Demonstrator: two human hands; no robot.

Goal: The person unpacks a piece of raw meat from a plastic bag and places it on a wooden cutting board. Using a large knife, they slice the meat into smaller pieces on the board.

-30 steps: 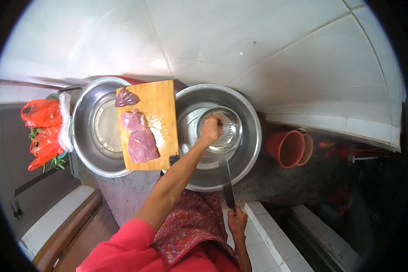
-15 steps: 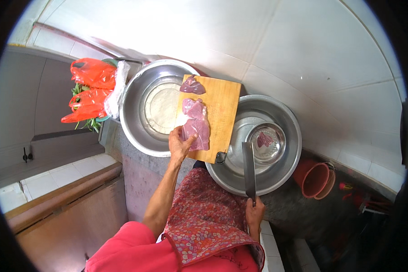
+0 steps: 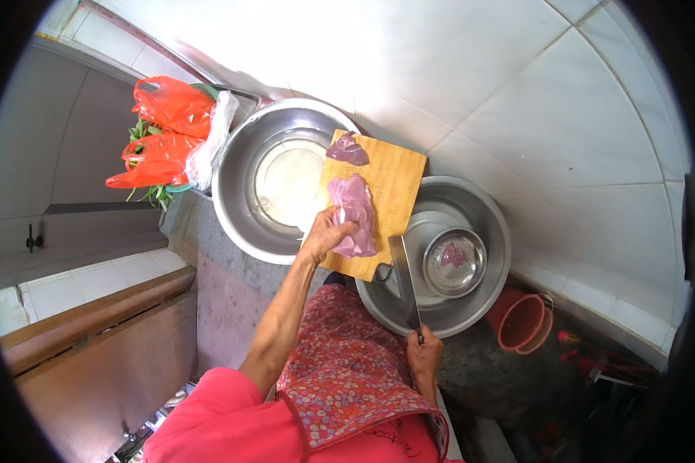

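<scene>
A wooden cutting board [image 3: 400, 174] rests across the rims of two wide metal basins. On it lies a slab of raw pink meat [image 3: 355, 208], its near left edge gripped between the thumb and fingers of my left hand [image 3: 329, 234]. Farther up the board sits a smaller, darker piece of meat [image 3: 347, 150]. My right hand [image 3: 425, 353] is closed round the handle of a kitchen knife [image 3: 406, 282]. Its broad blade points away from me, over the right basin, with the tip beside the board's near right corner. A metal bowl [image 3: 428, 266] holding thin meat slices [image 3: 453, 255] stands in that basin.
The left basin [image 3: 228, 204] and right basin [image 3: 495, 301] flank the board. Red plastic bags [image 3: 174, 108] with green vegetables lie at the far left. Red buckets [image 3: 517, 324] stand on the floor at right. A white tiled wall [image 3: 533, 116] rises behind.
The knife has moved left, its tip now close to the board's corner. My left hand still grips the meat slab. The whole view has shifted and turned slightly.
</scene>
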